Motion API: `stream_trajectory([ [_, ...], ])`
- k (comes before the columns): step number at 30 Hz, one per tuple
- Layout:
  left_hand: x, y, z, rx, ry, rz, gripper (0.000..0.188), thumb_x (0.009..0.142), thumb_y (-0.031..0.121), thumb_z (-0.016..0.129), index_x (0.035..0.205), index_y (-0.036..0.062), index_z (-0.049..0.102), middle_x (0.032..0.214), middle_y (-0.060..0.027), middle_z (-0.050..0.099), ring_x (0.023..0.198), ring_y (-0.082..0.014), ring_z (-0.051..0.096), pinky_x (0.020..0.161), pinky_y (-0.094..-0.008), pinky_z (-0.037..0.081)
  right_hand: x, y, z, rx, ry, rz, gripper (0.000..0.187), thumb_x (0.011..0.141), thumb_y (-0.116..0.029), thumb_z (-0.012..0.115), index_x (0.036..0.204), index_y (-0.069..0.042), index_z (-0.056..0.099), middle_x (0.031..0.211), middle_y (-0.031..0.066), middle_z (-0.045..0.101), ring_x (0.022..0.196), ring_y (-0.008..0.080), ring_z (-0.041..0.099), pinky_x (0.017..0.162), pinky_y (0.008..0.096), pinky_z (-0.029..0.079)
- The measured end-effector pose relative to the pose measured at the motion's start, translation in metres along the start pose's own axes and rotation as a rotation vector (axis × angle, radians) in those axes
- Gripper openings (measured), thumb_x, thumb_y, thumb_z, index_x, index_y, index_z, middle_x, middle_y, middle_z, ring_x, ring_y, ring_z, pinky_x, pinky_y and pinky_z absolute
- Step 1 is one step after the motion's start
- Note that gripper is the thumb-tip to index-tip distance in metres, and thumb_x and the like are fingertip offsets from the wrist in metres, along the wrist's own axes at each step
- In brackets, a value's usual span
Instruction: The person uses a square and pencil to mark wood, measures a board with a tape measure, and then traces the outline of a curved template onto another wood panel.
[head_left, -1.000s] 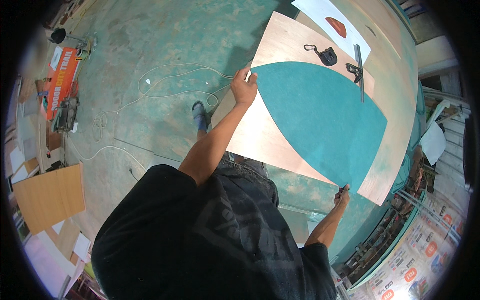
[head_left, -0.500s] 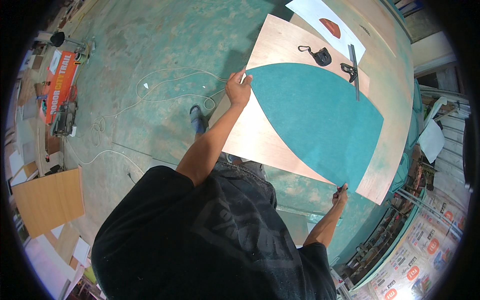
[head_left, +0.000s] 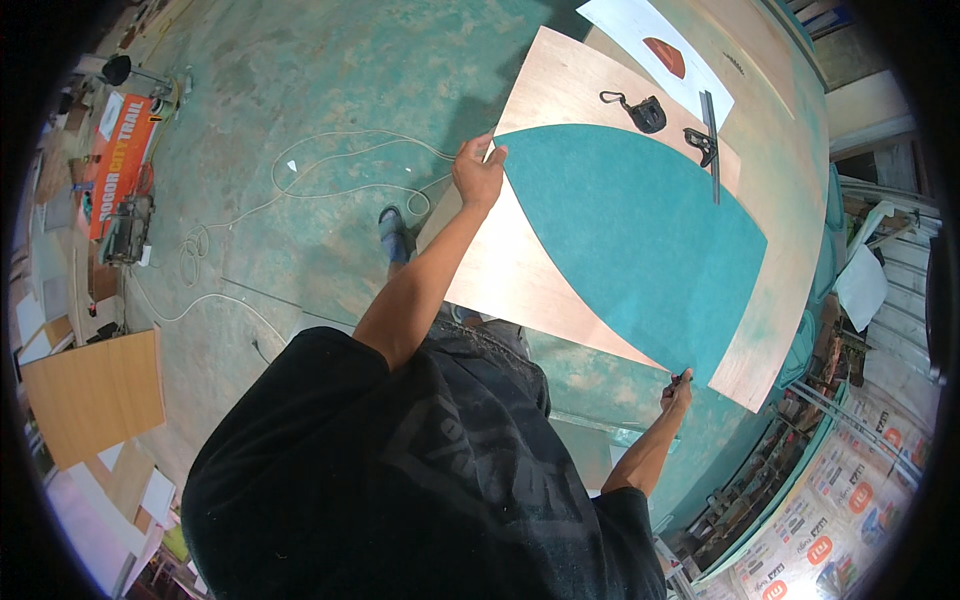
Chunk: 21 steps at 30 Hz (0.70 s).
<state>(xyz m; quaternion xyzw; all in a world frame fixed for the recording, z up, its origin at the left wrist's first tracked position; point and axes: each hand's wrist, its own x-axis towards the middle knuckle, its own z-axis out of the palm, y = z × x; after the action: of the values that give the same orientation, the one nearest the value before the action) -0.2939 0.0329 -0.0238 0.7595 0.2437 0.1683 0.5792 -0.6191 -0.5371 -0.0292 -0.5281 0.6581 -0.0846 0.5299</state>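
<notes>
Spreading under everything, the mottled green floor (head_left: 330, 60) takes up most of the space to the person's left. On the right stands a pale wooden table (head_left: 795, 190), smudged here and there with green. Over its near side lies a lighter plywood sheet (head_left: 560, 80), set at a slant. On that sheet rests the teal panel (head_left: 640, 220), with two long curved edges meeting in a point at the upper left and a straighter edge at the right. A white paper (head_left: 618, 22) bearing a reddish-brown shape lies farther back. A dark combination square (head_left: 715, 165) crosses the panel's far curved edge, its lower end on the teal. The left hand (head_left: 478, 178) grips the panel's pointed tip, thumb over the top. The right hand (head_left: 677, 388) pinches its lower corner, thumb and fingers drawn close together; a small dark spot at those fingertips is too tiny to make out. Near the square, on bare plywood, sits a black tape measure (head_left: 648, 115), and attached at its left is a small black clip (head_left: 611, 97).
</notes>
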Motion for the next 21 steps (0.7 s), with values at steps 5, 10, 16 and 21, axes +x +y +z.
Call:
stream_trajectory([
  [5,0.0,-0.008,0.003,-0.001,0.001,-0.059,0.046,0.078,0.014,0.081,0.118,0.0031,0.063,0.106,-0.0144,0.07,0.092,-0.0263,0.068,0.081,-0.0369,0.053,0.01,0.004,-0.003,0.005,-0.035,-0.028,0.048,0.09,-0.052,0.068,0.081,-0.006,0.06,0.061,-0.0006,0.049,0.043,0.0084,0.031,0.037,0.0231,0.027],
  [10,-0.001,-0.013,0.004,0.033,-0.007,-0.02,0.044,0.079,0.013,0.08,0.118,0.0034,0.064,0.106,-0.0136,0.07,0.085,-0.0228,0.068,0.076,-0.0327,0.053,0.006,0.004,0.002,0.001,0.019,-0.024,0.048,0.09,-0.051,0.067,0.08,-0.005,0.06,0.062,0.0,0.05,0.042,0.0087,0.032,0.037,0.0231,0.027],
  [16,-0.001,-0.016,0.005,0.002,0.025,0.134,0.033,0.079,0.012,0.079,0.108,0.0012,0.068,0.102,-0.0122,0.07,0.087,-0.0227,0.068,0.077,-0.0328,0.054,0.004,0.002,-0.001,0.012,-0.002,-0.035,0.047,0.089,-0.049,0.07,0.085,-0.003,0.062,0.067,0.0028,0.056,0.042,0.0085,0.033,0.034,0.0225,0.027],
  [21,-0.003,-0.01,0.0,-0.014,-0.027,0.091,0.033,0.079,0.012,0.079,0.108,0.0006,0.069,0.104,-0.0136,0.069,0.088,-0.0235,0.068,0.078,-0.0329,0.054,0.004,0.001,-0.006,0.0,-0.035,-0.037,0.049,0.09,-0.05,0.068,0.083,-0.003,0.061,0.062,0.0013,0.052,0.041,0.0091,0.032,0.034,0.0236,0.026],
])
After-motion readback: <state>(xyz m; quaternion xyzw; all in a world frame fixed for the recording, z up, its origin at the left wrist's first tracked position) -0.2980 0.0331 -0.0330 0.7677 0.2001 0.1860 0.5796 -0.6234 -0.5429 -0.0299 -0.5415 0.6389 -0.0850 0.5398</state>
